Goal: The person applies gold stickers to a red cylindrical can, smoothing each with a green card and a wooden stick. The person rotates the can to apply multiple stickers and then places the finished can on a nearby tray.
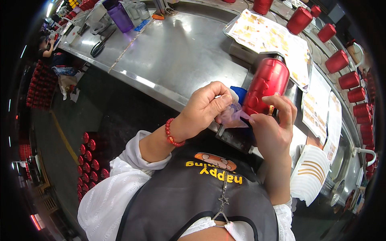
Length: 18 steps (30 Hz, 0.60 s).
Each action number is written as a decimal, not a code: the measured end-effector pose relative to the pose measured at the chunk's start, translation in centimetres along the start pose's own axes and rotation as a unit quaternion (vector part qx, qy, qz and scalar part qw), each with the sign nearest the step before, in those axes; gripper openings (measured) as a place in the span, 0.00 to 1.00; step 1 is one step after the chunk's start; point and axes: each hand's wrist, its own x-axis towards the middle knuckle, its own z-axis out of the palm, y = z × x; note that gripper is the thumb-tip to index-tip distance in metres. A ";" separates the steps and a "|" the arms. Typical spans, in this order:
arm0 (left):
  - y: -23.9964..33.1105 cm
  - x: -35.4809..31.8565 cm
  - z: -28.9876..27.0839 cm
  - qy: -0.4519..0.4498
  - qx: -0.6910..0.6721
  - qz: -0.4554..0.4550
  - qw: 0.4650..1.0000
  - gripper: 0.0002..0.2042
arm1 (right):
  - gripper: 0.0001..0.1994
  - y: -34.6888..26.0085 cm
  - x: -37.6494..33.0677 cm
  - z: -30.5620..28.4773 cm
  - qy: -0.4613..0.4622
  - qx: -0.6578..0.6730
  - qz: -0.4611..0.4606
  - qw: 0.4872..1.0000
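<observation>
Steel worktable [173, 50], eleven o'clock: purple bottle [121, 19] standing near far edge. Black whisk-like tool [105, 39] at ten; co-worker [47, 49] beyond, arm bent. Stacked red cylinders [93, 145] on floor, eight o'clock. Line of red containers [337, 61] curving from one to three.

I see white glare streaking the steel table [161, 52]; left of it, lamps [50, 9] burn bright, the floor [88, 104] lies dim, edges bending into black.
</observation>
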 end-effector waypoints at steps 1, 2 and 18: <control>-0.1 0.0 -0.1 0.014 0.005 0.004 1.000 0.11 | 0.11 0.0 0.0 0.1 0.000 0.003 0.001 1.000; -0.2 0.0 -0.3 0.029 0.010 0.008 1.000 0.11 | 0.11 0.1 0.0 0.2 0.000 0.006 0.002 1.000; -0.4 0.8 -2.5 0.116 0.015 0.062 0.991 0.10 | 0.09 0.3 0.6 -0.1 -0.021 0.023 0.036 0.999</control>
